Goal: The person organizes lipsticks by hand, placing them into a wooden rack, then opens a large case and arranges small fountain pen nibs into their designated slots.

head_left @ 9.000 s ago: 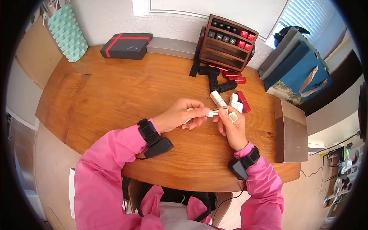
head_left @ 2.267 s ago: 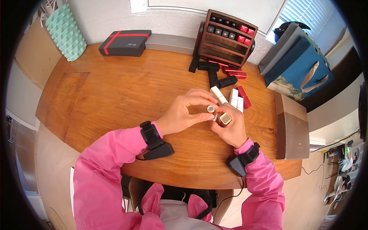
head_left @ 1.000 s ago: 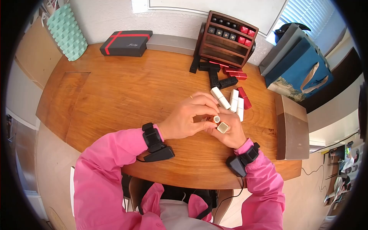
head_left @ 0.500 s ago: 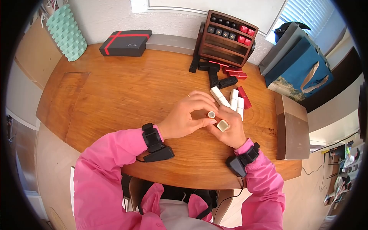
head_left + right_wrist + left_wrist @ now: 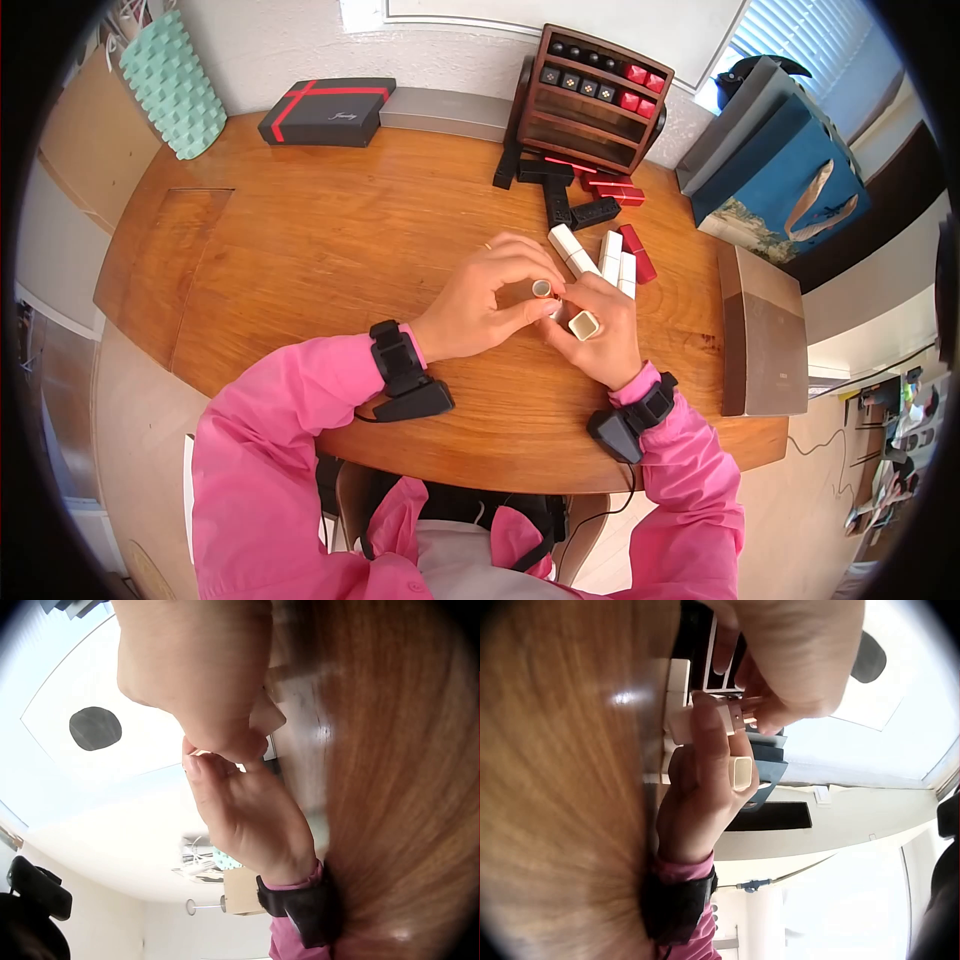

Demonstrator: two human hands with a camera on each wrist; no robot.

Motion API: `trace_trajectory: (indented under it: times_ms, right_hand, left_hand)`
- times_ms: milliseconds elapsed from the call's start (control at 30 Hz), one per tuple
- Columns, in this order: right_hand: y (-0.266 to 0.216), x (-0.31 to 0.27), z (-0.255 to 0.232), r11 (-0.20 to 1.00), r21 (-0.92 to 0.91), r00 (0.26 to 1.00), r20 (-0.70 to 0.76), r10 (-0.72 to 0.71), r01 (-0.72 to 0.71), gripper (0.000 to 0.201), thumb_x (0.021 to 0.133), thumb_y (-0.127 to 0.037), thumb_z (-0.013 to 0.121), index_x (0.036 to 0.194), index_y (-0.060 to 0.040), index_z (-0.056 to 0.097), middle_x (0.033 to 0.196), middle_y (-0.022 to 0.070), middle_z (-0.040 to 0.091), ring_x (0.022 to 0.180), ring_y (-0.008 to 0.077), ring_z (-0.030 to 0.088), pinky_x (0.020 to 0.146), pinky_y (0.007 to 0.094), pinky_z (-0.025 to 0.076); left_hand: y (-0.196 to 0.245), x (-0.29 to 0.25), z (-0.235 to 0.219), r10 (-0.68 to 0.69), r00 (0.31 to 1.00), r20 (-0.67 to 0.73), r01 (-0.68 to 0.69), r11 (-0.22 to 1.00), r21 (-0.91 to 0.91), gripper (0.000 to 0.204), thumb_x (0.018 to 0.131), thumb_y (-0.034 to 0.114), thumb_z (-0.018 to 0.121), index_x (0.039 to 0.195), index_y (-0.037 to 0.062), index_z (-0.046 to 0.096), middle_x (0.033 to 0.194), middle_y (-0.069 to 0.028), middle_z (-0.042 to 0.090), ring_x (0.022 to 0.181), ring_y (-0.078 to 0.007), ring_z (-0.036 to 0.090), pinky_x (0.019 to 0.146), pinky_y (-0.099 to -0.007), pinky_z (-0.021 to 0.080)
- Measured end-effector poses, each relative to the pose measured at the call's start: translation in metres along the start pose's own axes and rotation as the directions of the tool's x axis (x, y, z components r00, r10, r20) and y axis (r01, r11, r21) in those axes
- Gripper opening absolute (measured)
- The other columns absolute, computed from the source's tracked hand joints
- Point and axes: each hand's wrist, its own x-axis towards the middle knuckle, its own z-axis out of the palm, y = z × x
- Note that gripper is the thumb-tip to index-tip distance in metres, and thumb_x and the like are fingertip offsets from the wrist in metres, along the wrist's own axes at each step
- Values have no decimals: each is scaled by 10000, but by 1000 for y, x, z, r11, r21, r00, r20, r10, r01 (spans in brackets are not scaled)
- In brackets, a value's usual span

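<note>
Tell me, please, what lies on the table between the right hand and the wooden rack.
In the head view, white cases, black cases and red cases lie between the right hand and the wooden rack.

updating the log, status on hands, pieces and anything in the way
Left hand pinches round piece. Right hand grips hollow square piece. White tubes close beyond.
</note>
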Motion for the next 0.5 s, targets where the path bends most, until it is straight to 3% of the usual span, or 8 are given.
trace_trajectory:
  times_ms: [67, 133, 367, 500]
  right_hand:
    - [-3, 1, 0, 1000, -8, 1000, 1, 4, -4, 271, 740, -62, 798, 1003, -32, 745, 773, 98, 624, 636, 246, 619, 592, 331, 497]
    - [-4, 1, 0, 1000, -16, 1000, 3, 7, -7, 270, 739, -61, 798, 1003, -33, 745, 778, 97, 626, 640, 249, 623, 595, 334, 501]
    - [-2, 0, 0, 1000, -16, 999, 31, -23, 23, 287, 734, -63, 809, 1010, -30, 737, 783, 93, 625, 653, 262, 626, 605, 349, 507]
    - [0, 1, 0, 999, 46, 1000, 2, -24, 24, 321, 728, -50, 834, 1030, -22, 728, 785, 92, 609, 671, 256, 612, 615, 336, 488]
  left_hand:
    - [1, -1, 0, -2, 1000, -15, 2, 1000, 7, 238, 781, 164, 864, 930, 64, 706, 974, -76, 683, 1004, -237, 607, 910, -378, 473]
    - [3, -1, -1, -94, 994, -52, 94, 996, -6, 241, 756, 151, 882, 866, 69, 684, 908, -58, 683, 978, -229, 614, 893, -365, 470]
    - [5, -1, -5, -172, 985, -29, 173, 985, 29, 331, 701, 195, 911, 836, 68, 637, 953, -79, 668, 981, -248, 598, 873, -366, 479]
    - [7, 0, 0, 5, 1000, -16, -5, 1000, 19, 313, 750, 207, 875, 968, 56, 709, 1069, -76, 680, 1078, -265, 601, 944, -375, 470]
